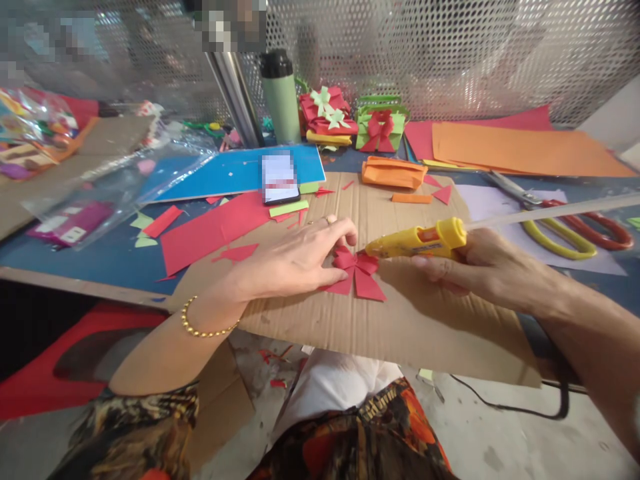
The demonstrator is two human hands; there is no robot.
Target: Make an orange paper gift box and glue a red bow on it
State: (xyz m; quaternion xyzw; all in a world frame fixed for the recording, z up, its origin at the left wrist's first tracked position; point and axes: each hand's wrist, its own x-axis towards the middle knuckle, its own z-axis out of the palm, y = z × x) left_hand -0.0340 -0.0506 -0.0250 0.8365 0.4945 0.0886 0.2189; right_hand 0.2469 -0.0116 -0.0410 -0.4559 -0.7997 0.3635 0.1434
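A red paper bow (369, 283) lies on the brown cardboard sheet (400, 327). My left hand (305, 257) is closed on the bow's left side, pinching it between thumb and fingers. In my right hand (475, 267) is a yellow glue gun (420, 241), held sideways with a long clear glue stick (550, 210) coming out of its back. The nozzle points left and reaches the top of the bow; whether it touches the paper I cannot tell. An orange folded paper piece (400, 173) and a narrow orange strip (411, 198) lie beyond the gun.
Scissors with yellow and red handles (560, 230) lie at right. A phone (280, 179) rests at the blue board (210, 175). Behind stand a green bottle (281, 100), a green paper bag with red bow (381, 127) and orange sheets (530, 148). A cable (520, 407) hangs below the table edge.
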